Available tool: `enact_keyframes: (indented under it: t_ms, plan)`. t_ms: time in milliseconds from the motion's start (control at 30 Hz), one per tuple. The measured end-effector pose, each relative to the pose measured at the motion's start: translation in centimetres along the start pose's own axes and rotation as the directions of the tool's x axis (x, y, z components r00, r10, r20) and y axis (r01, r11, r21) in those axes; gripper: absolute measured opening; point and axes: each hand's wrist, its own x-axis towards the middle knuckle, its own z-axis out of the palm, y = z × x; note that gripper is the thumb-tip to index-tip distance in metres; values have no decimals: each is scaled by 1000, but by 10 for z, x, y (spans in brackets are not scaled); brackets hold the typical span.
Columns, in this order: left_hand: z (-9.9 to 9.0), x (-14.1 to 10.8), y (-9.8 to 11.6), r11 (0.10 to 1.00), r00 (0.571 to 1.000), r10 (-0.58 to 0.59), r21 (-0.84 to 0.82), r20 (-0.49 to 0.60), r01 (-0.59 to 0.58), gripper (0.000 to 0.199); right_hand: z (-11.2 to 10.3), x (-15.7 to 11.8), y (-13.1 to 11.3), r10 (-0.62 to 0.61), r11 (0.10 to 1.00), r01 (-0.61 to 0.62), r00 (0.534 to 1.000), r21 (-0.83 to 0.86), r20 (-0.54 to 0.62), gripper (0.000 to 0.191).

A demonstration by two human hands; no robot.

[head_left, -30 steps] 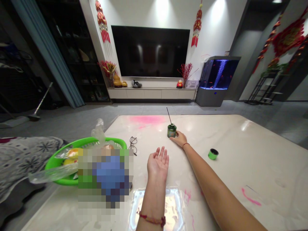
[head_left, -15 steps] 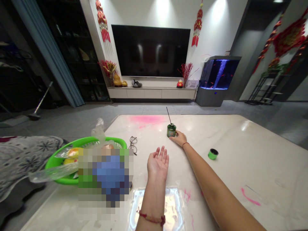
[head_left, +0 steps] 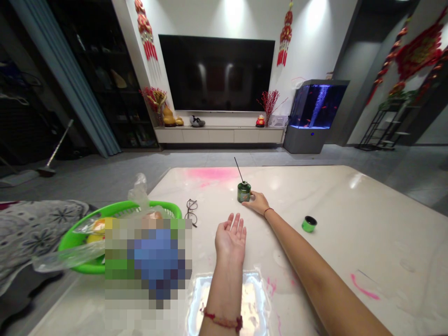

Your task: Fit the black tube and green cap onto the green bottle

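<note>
A squat green bottle (head_left: 244, 193) is standing on the tabletop (head_left: 350, 205), its long axis upright, while a thin dark stick (head_left: 238, 169) is rising from its mouth and leaning toward the left. The bottle is lying just to the left of the right hand (head_left: 258, 202), which is nearer to it and is touching it: this hand is grasping the bottle's lower right side, the thumb showing low in front, the other fingers partly hidden. The left hand (head_left: 230, 238) is resting apart from it, nearer the wearer, palm up and loosely spread, holding nothing; from there the bottle is lying ahead and slightly to the right. The bottle's rounded wall is looking like glossy, dark glass, with a paler label (head_left: 244, 197) facing the wearer. To the right, a short green cylinder (head_left: 309, 224) is showing a dark, hollow inside. To the left, thin-framed glasses (head_left: 191, 213) are lying near a green basket (head_left: 164, 204) with a slotted, plastic-looking wall, where crinkled clear bags (head_left: 140, 191) are bunching up; a pixelated patch is covering part of it. The pale, polished tabletop is carrying a soft pink smear (head_left: 215, 173) near its far edge.
</note>
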Motion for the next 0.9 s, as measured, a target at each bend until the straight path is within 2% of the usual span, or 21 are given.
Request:
enact_keyframes:
  t_ms: [100, 233, 567, 900]
  plan:
    - [0, -2, 0, 995, 994, 63, 88, -95, -55, 26, 3, 0, -3, -56, 998, 57, 998, -30, 22, 45]
    - [0, -3, 1, 985, 977, 112, 147, -182, -85, 32, 13, -1, -8, -72, 995, 73, 997, -69, 25, 51]
    - [-4, -1, 4, 987, 981, 95, 145, -169, -71, 35, 36, 8, -20, -12, 990, 8, 1000, -143, -28, 56]
    - [-7, -1, 5, 994, 994, 52, 98, -101, -42, 47, 40, 13, -20, 34, 989, -42, 998, -139, -58, 52]
